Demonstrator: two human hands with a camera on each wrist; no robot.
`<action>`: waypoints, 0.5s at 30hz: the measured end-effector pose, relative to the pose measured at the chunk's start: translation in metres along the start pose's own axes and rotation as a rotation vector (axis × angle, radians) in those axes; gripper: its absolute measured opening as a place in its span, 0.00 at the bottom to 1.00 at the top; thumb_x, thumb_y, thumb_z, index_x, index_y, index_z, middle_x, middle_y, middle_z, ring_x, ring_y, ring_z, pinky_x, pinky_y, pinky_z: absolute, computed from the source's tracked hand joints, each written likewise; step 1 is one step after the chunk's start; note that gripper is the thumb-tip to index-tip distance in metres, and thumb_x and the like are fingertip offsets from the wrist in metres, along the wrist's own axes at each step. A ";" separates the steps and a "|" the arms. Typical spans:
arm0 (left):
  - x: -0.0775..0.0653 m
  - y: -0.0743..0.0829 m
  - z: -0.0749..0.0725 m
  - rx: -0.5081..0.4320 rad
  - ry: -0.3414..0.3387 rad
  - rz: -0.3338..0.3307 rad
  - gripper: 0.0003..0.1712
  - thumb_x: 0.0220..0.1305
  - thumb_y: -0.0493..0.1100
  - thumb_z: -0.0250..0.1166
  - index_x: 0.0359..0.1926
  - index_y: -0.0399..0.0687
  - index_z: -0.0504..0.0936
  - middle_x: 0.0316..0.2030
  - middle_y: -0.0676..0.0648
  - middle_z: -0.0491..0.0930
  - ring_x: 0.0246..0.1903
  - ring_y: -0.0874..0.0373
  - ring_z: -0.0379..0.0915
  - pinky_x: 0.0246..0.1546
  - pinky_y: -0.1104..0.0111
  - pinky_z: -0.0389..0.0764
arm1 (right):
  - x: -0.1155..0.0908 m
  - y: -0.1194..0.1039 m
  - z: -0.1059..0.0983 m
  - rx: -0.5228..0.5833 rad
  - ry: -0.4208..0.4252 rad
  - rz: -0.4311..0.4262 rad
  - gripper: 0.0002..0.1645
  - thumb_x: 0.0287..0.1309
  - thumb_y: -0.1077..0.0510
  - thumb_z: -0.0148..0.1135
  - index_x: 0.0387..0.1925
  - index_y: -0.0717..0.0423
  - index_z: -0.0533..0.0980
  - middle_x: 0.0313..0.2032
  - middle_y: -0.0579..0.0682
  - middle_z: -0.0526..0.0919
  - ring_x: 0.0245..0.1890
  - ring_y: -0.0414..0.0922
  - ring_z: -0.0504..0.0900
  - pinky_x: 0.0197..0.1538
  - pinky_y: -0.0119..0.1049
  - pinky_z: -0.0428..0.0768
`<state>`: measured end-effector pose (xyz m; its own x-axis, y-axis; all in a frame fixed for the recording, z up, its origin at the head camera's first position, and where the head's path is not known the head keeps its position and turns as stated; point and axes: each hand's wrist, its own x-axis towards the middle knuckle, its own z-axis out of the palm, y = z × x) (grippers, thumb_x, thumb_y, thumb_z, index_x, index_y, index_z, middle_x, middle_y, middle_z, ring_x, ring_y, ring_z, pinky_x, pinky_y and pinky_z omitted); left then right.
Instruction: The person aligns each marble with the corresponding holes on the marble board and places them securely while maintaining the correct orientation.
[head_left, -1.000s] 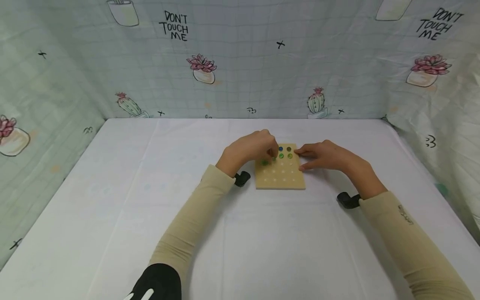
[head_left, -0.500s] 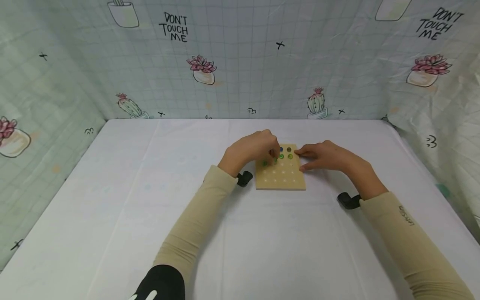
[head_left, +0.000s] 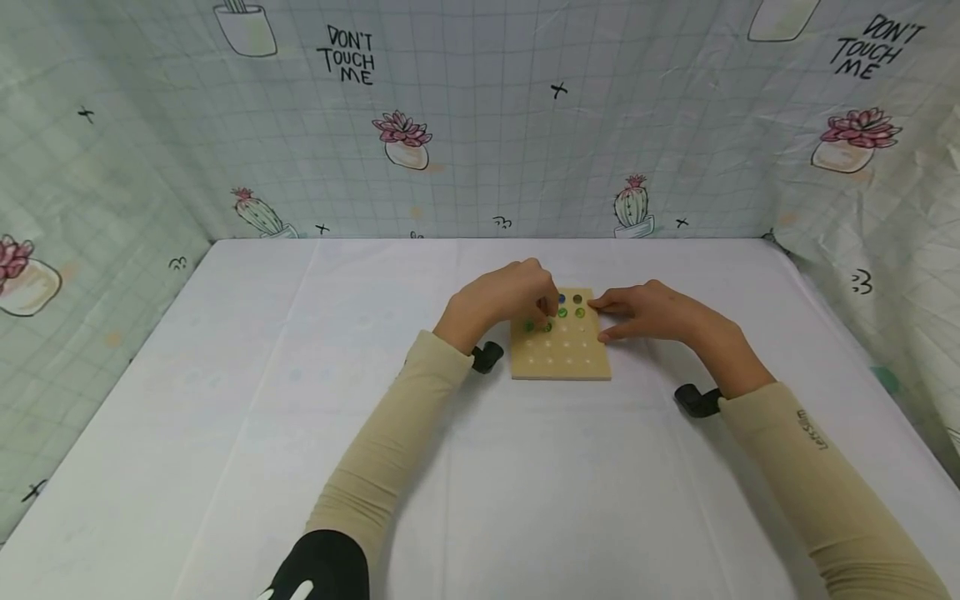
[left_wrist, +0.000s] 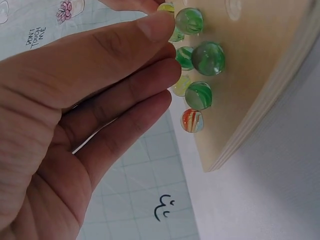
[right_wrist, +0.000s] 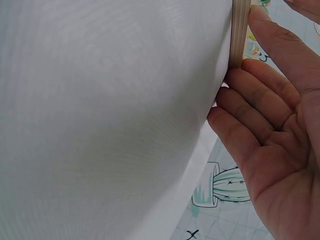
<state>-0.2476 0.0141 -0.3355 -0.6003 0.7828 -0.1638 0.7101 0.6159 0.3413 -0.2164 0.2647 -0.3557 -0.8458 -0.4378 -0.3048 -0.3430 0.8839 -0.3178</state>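
Observation:
A square wooden board [head_left: 561, 358] with rows of shallow dimples lies on the white table, glass marbles seated in its far rows. My left hand [head_left: 506, 296] reaches over its far left part, fingers pointing down. In the left wrist view the thumb tip is right at a green marble [left_wrist: 189, 21], whose round front shows whole; the index fingertip is hidden behind the thumb. More green marbles [left_wrist: 208, 58] and an orange-striped marble [left_wrist: 192, 120] sit below. My right hand [head_left: 648, 310] rests thumb and fingers against the board's right edge [right_wrist: 239, 32].
White cloth covers the table [head_left: 375, 467] around the board. A patterned curtain [head_left: 480, 125] with cactus drawings closes off the back and both sides. Black wrist cameras [head_left: 697, 402] hang beneath both wrists.
A green marble beneath my left fingertips shows more fully in the board now. That hand has barely shifted; the right hand and the board stay where they were.

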 end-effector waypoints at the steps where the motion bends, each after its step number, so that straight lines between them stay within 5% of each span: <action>1: 0.000 0.000 0.000 0.002 0.000 0.010 0.10 0.61 0.41 0.75 0.45 0.50 0.91 0.44 0.53 0.88 0.41 0.65 0.81 0.45 0.75 0.81 | 0.000 0.000 0.000 0.001 -0.002 0.004 0.41 0.61 0.39 0.70 0.71 0.51 0.72 0.68 0.58 0.74 0.68 0.62 0.70 0.65 0.60 0.73; 15: -0.017 -0.032 -0.004 -0.156 0.121 0.255 0.10 0.60 0.41 0.75 0.43 0.45 0.92 0.41 0.52 0.89 0.41 0.64 0.83 0.46 0.74 0.81 | 0.002 -0.001 0.002 0.003 -0.009 0.029 0.40 0.62 0.41 0.70 0.70 0.52 0.72 0.67 0.58 0.75 0.69 0.61 0.70 0.66 0.61 0.71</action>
<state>-0.2612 -0.0194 -0.3397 -0.4566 0.8880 0.0534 0.7837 0.3731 0.4965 -0.2175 0.2629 -0.3576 -0.8517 -0.4133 -0.3223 -0.3169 0.8959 -0.3113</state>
